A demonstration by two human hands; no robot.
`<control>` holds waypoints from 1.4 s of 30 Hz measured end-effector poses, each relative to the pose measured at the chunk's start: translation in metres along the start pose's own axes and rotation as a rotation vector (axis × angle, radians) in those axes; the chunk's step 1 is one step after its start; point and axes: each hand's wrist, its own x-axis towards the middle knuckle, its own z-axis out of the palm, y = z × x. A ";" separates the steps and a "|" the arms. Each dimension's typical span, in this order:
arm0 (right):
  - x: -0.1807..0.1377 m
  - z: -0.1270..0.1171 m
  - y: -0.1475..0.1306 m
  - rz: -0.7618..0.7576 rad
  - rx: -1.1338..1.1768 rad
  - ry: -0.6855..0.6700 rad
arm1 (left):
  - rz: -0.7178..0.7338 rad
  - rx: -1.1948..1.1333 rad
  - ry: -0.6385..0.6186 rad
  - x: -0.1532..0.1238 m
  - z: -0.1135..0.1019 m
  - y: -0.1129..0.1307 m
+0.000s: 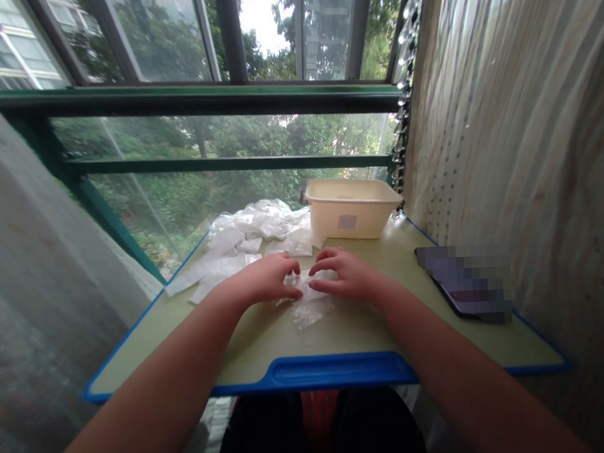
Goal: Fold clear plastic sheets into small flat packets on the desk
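A crumpled clear plastic bag [312,311] lies on the table between my two hands. From its left side my left hand [269,279] reaches in, fingers curled and the thumb apart from them at the bag's edge. My right hand [348,275] mirrors it on the other side, its thumb and bent fingers spread over the plastic. Both hands seem to touch the bag without closing on it; their fingertips partly cover it. Behind my left hand a loose heap of white and clear plastic bags [262,221] spreads over the far left of the table.
A cream plastic bin [349,218] with a small label stands at the back right. On the right lies a dark phone [465,289], partly pixelated. The pale green table [267,351] has a blue rim and front groove. Curtains [497,111] hang on both sides; a railed window is ahead.
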 end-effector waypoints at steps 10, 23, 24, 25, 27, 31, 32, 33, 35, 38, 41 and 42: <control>0.001 0.008 0.014 0.136 -0.153 -0.020 | -0.122 -0.070 -0.033 0.001 -0.005 -0.015; 0.002 0.004 0.012 0.220 -0.111 -0.094 | -0.143 -0.154 -0.048 0.003 -0.006 -0.017; 0.001 0.002 0.010 0.227 -0.091 -0.092 | -0.133 -0.181 -0.029 0.004 -0.006 -0.017; 0.000 0.000 0.008 0.225 -0.074 -0.080 | -0.124 -0.206 -0.014 0.005 -0.006 -0.017; 0.000 -0.001 0.004 0.197 -0.046 -0.046 | -0.108 -0.246 0.003 0.007 -0.006 -0.016; 0.001 0.003 0.004 0.193 -0.009 -0.052 | -0.087 -0.374 0.017 0.010 -0.004 -0.016; 0.001 0.005 0.006 0.209 -0.002 -0.067 | -0.087 -0.425 0.023 0.011 -0.003 -0.016; 0.001 0.006 0.007 0.223 0.002 -0.081 | -0.091 -0.478 0.032 0.012 -0.002 -0.017; 0.002 0.007 0.007 0.224 -0.006 -0.078 | -0.106 -0.562 0.056 0.014 0.000 -0.018; 0.001 0.007 0.000 0.129 -0.112 0.042 | -0.128 -0.645 0.068 0.015 0.003 -0.018; 0.001 0.007 -0.013 -0.036 -0.230 0.091 | -0.124 -0.742 0.051 0.016 0.005 -0.017; 0.001 0.008 -0.016 -0.076 -0.248 0.067 | -0.124 -0.776 0.040 0.017 0.006 -0.017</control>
